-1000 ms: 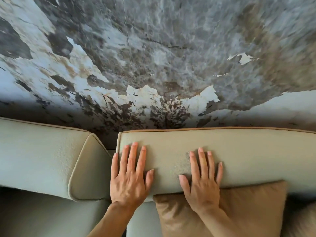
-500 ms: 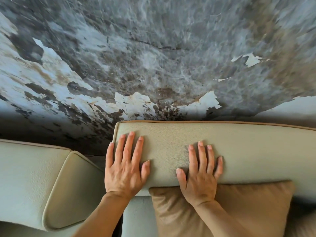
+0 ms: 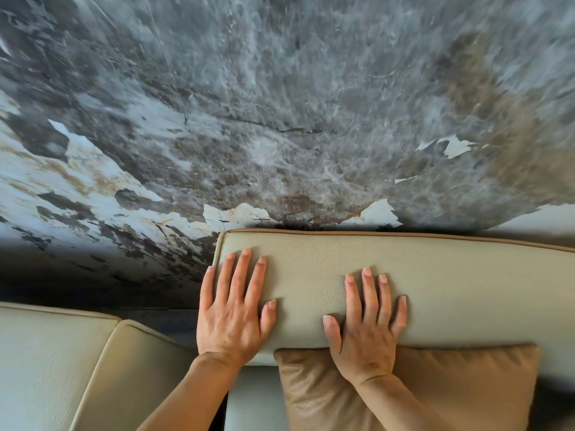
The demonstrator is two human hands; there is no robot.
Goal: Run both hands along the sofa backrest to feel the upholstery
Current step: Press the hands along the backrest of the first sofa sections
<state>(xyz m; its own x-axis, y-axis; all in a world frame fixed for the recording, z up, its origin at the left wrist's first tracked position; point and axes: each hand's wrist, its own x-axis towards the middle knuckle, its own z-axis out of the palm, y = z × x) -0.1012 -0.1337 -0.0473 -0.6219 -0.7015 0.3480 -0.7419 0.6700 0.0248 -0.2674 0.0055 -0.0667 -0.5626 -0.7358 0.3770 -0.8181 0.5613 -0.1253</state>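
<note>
Both hands lie flat, palms down, on the sofa backrest (image 3: 451, 284) — a pale beige, pebble-grained cushion with tan piping along its top edge. The left hand (image 3: 231, 315) sits at the cushion's left end, fingers spread, little finger hanging just over the end seam. The right hand (image 3: 367, 331) is near it toward the middle, fingers loosely fanned, thumb out to the side; its heel overlaps the top of a tan pillow (image 3: 451, 387) propped against the backrest.

Neither hand grips anything — flat open palms give the widest skin contact, which likely suits feeling the grain and padding. With the left hand already at the end seam, the free run of upholstery lies to the right.

A second cushion (image 3: 46, 362) of the same material sits lower left, apart from the first, a dark gap between them. Behind the sofa rises a wall (image 3: 295, 104) in grey marbled finish with white flaking patches, badly worn. Light looks soft and even. Floor not visible.
</note>
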